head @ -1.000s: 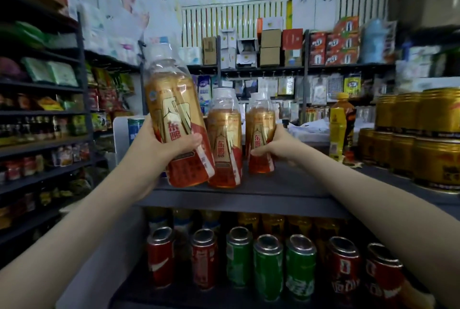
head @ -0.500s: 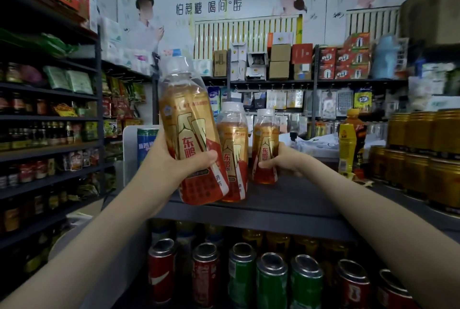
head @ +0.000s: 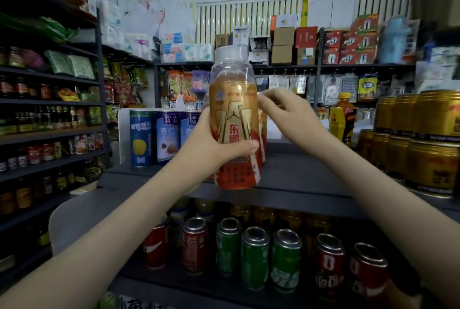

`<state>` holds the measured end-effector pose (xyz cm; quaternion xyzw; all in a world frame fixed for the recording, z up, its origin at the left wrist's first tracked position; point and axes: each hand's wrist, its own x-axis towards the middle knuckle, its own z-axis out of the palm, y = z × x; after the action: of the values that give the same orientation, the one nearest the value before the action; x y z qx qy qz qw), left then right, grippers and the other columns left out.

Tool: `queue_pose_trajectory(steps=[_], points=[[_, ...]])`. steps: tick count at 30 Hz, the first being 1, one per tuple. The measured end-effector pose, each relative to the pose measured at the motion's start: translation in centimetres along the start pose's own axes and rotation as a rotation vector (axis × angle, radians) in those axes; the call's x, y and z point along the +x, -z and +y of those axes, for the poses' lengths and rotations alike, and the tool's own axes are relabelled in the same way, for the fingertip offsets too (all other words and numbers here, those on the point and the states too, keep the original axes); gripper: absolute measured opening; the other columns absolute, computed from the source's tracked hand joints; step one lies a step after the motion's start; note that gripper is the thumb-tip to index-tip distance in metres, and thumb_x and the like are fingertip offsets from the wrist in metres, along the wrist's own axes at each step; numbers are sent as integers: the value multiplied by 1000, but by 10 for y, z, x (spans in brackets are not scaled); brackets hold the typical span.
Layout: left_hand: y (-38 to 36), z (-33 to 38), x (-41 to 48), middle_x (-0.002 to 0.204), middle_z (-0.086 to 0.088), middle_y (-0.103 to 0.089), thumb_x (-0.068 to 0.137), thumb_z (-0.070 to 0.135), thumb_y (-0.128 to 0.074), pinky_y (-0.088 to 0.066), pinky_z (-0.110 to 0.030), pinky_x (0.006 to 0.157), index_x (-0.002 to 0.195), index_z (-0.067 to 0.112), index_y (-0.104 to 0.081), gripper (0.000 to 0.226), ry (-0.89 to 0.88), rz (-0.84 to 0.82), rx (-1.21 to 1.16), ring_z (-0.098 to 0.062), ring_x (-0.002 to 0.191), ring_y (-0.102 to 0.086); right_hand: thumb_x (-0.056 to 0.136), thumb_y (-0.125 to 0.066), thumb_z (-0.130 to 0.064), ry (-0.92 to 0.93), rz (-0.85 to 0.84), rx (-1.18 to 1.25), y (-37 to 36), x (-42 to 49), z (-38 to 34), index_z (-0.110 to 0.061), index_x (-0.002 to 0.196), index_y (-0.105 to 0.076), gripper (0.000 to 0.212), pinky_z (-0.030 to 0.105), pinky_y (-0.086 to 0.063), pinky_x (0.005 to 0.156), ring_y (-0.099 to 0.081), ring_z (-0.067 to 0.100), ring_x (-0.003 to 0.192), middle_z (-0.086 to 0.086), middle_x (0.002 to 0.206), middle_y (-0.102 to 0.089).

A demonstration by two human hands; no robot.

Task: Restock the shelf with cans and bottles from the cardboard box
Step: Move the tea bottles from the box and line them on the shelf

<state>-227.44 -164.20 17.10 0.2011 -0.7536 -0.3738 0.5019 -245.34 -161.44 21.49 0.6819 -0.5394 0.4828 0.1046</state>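
Note:
My left hand (head: 211, 145) grips a golden drink bottle (head: 232, 109) with a clear cap and a red lower label. It is upright, its base at the front edge of the dark top shelf (head: 303, 171). Right behind it, a sliver of a second such bottle (head: 263, 131) shows on the shelf; the rest of that row is hidden. My right hand (head: 290, 118) hovers just right of the held bottle with relaxed fingers pointing left and holds nothing. The cardboard box is out of view.
Stacked gold cans (head: 423, 139) fill the shelf's right side, and tall blue cans (head: 154, 136) stand at its left rear. A yellow-capped bottle (head: 341, 122) stands behind. Red and green cans (head: 254, 256) line the lower shelf. A dark rack (head: 49, 131) runs along the left.
My left hand has brought its bottle right, in front of the two bottles on the shelf. My right hand has let go of the rear bottle and lifted.

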Motion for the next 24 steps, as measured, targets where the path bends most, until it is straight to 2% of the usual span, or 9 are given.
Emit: queue_pose_trajectory(steps=[3, 5, 8, 13, 15, 17, 19, 21, 24], points=[[-17, 1, 7, 112, 5, -66, 54, 33, -84, -53, -36, 91, 125, 26, -46, 81, -23, -7, -13, -8, 102, -65, 88, -41, -61, -148, -333, 421, 20, -20, -16, -21, 115, -62, 52, 33, -52, 88, -64, 15, 102, -1, 111, -69], [-26, 2, 11, 113, 2, -66, 60, 24, -83, -54, -35, 91, 127, 22, -45, 77, -43, -35, -32, -9, 102, -65, 79, -54, -58, -188, -430, 486, 21, -28, -15, -26, 125, -55, 56, 34, -54, 88, -64, 13, 108, -5, 117, -67], [-33, 0, 16, 113, 2, -66, 66, 14, -85, -55, -31, 89, 130, 19, -40, 79, -75, -77, 5, -6, 100, -66, 69, -73, -32, -215, -405, 554, 20, -32, -9, -20, 119, -56, 54, 36, -56, 88, -68, 17, 101, 0, 110, -71], [-32, 1, 12, 114, 14, -61, 68, 31, -85, -49, -36, 96, 126, 33, -38, 75, -45, -73, 152, -4, 104, -60, 67, -73, -21, -255, -370, 678, 20, -31, 0, -13, 112, -62, 47, 35, -57, 85, -69, 21, 100, 4, 108, -71], [-27, -4, 6, 129, 12, -49, 73, 41, -78, -42, -35, 102, 135, 33, -34, 77, -158, 54, 321, -7, 118, -49, 68, -74, -20, -264, -355, 648, 18, -27, 5, -14, 110, -62, 44, 34, -58, 82, -69, 20, 97, 2, 105, -72], [-17, -14, 3, 142, 6, -35, 81, 46, -70, -32, -35, 107, 143, 27, -31, 76, -328, 270, 437, -12, 131, -34, 72, -76, -18, -313, -288, 573, 11, -19, 17, -16, 107, -62, 38, 31, -57, 79, -70, 16, 94, -1, 101, -72], [-6, -32, 6, 149, 0, -27, 84, 43, -64, -26, -43, 112, 145, 26, -29, 72, -406, 388, 527, -19, 138, -24, 75, -77, -14, -392, -235, 534, 3, -9, 31, -14, 107, -61, 35, 32, -54, 82, -69, 18, 95, 1, 102, -72], [3, -51, 14, 152, -4, -16, 85, 42, -65, -23, -50, 113, 147, 34, -22, 77, -347, 371, 623, -25, 141, -16, 75, -77, -10, -472, -236, 507, -8, -1, 43, -12, 106, -61, 35, 35, -53, 86, -67, 20, 97, 5, 102, -71], [7, -72, 22, 148, -8, -11, 83, 41, -69, -26, -44, 110, 148, 43, -11, 87, -276, 307, 656, -28, 136, -20, 78, -75, -7, -522, -243, 500, -24, 8, 54, -14, 98, -59, 26, 26, -52, 76, -65, 13, 89, 3, 97, -69]])
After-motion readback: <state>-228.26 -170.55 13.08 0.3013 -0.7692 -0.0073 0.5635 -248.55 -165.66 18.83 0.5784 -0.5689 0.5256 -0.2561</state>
